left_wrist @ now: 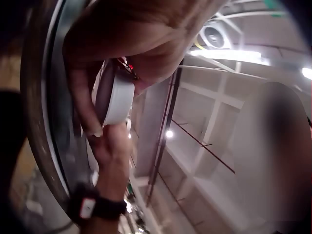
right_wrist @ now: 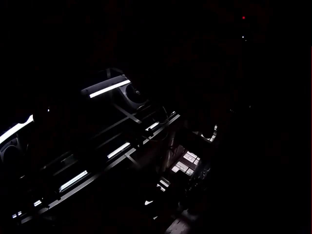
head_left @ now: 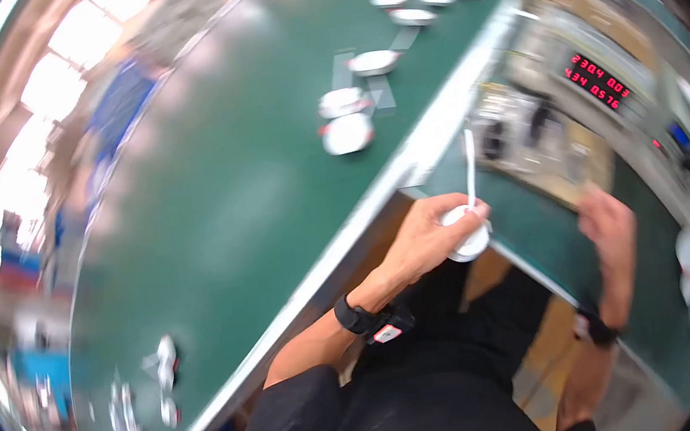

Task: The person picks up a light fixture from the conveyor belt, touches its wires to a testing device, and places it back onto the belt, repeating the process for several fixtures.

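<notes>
The left hand [head_left: 425, 236] has its grip closed round a white round plastic disc [head_left: 468, 239]. The thumb and fingers curl over the disc's rim, and it is held up off the surface in front of the person's dark-clothed body. In the left wrist view the disc [left_wrist: 117, 97] stands on edge in the grip, with the thumb [left_wrist: 80, 97] pressed along its rim and the palm [left_wrist: 141, 39] wrapped over the top. A small red spot shows at its upper edge.

A thin white strip [head_left: 470, 166] rises straight out of the grip, away from the body. A black wristband [head_left: 353, 314] sits just behind the grip on the forearm.

The right hand [head_left: 609, 226] is well apart from the grip, out to its right, above a narrow stretch of green tabletop [head_left: 537, 235]. It is blurred in the head view and the right wrist view is nearly black, so I cannot tell how far its fingers are open or whether they hold anything.

Beyond the grip, just past the strip's tip, lies a tray of small dark parts [head_left: 525, 142]. Farther off and to the right is a panel with red lit digits [head_left: 600, 81].

Across a pale metal rail [head_left: 408, 165] to the left of the grip stretches a wide green belt-like surface [head_left: 214, 197]. A row of similar white round discs [head_left: 348, 133] runs along it, away from the grip.
</notes>
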Demonstrator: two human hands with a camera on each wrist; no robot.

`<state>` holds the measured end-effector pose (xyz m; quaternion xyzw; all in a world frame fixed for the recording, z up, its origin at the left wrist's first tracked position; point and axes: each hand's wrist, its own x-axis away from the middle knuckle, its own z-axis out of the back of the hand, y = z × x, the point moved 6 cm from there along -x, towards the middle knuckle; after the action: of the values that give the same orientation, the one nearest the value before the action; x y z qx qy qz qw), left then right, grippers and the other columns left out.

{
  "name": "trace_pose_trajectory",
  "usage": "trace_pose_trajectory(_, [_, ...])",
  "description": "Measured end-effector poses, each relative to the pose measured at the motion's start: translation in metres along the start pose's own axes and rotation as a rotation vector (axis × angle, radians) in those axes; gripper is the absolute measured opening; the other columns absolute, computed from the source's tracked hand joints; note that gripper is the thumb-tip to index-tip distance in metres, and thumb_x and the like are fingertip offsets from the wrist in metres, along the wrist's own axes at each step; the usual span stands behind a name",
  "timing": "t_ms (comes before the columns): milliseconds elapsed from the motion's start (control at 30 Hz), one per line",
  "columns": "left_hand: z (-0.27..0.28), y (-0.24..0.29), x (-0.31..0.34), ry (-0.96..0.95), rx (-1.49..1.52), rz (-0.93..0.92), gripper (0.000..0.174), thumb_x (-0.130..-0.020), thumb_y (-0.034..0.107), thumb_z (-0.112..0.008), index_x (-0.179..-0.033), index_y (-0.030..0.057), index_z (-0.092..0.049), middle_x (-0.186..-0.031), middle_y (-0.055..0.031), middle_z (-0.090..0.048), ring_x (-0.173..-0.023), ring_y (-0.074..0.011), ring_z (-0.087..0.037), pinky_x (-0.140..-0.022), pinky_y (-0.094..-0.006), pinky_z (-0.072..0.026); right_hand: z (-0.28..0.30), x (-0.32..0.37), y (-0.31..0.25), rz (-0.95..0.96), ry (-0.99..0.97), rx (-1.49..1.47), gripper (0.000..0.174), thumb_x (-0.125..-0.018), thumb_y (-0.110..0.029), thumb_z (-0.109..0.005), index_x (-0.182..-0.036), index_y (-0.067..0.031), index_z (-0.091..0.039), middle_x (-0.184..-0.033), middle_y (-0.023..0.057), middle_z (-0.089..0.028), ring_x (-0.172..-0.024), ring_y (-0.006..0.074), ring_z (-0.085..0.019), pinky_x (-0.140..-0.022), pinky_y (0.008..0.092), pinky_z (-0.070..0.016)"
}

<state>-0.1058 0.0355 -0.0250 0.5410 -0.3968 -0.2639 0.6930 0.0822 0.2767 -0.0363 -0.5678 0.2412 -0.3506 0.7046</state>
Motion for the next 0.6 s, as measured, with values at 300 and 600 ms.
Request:
trace_pose_trajectory(300, [0.277, -0.146, 0.341, 1.089, -1.203, 0.687, 0.054, -0.099, 0.043, -0.057, -0.118, -0.0058, -0.067, -0.129, -0.0387, -0.055, -0.120, -0.0489, -0.058, -0.101, -0.0516, -0.0475, 0.013, 0.037, 0.001, 0.084, -0.095, -0.002, 0.033, -0.107, -0.029, -0.053, -0.089, -0.0036, -0.065, -0.056, -0.0051, -0.044, -0.049, 0.0009, -0.034, -0.045, 0.0206, -0.0215])
trace_pose_trajectory(600, [0.199, -0.004, 0.111, 0.756, -1.202, -0.183, 0.063, -0.095, 0.040, -0.068, -0.140, -0.0009, -0.052, -0.145, -0.0256, -0.052, -0.134, -0.0410, -0.051, -0.112, -0.0441, -0.0418, -0.026, 0.054, -0.036, 0.083, -0.145, -0.032, 0.030, -0.104, -0.026, -0.059, -0.090, -0.0024, -0.070, -0.060, -0.0033, -0.055, -0.051, 0.0012, -0.039, -0.047, 0.0205, -0.0273])
